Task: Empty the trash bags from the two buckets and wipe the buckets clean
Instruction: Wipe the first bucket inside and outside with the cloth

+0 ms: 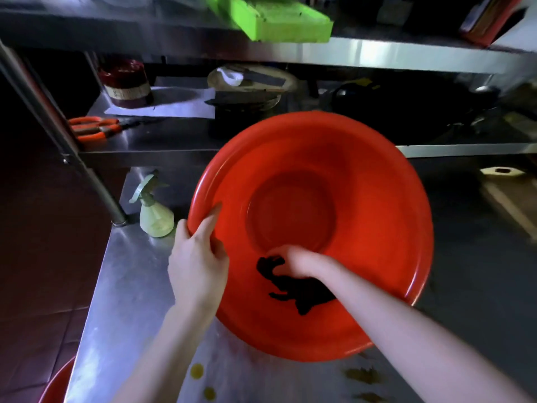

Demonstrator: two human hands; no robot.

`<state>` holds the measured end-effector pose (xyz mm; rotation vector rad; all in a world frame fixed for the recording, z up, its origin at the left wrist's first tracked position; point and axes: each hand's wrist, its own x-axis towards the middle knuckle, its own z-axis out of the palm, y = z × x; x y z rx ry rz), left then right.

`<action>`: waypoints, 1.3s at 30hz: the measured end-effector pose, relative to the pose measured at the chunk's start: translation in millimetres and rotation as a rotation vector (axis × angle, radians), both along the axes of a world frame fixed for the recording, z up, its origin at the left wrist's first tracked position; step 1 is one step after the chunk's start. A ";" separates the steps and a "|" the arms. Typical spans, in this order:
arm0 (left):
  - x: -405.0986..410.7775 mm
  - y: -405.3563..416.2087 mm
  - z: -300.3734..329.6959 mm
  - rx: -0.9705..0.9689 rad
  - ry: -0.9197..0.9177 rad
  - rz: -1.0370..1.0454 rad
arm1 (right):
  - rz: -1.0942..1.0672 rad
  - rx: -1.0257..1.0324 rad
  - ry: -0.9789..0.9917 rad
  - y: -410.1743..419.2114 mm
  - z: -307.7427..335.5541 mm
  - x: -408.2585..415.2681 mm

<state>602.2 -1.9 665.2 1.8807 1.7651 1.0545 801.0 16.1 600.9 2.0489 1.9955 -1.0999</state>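
Red bucket tilted on the steel desk, mouth toward the camera. Left hand grasping its rim, thumb hooked inside. Right hand down in the bucket, grip clenched on a dark cloth (pressed against the inner wall). Spray bottle just beside the rim, at left.

The basin sits mid-frame on the table, a cloth in it, spray bottle at its left, scissors on the shelf upper left.
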 end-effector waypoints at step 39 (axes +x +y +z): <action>-24.8 -156.4 38.9 0.446 1.005 -0.487 | -0.289 0.912 0.405 -293.3 100.9 67.5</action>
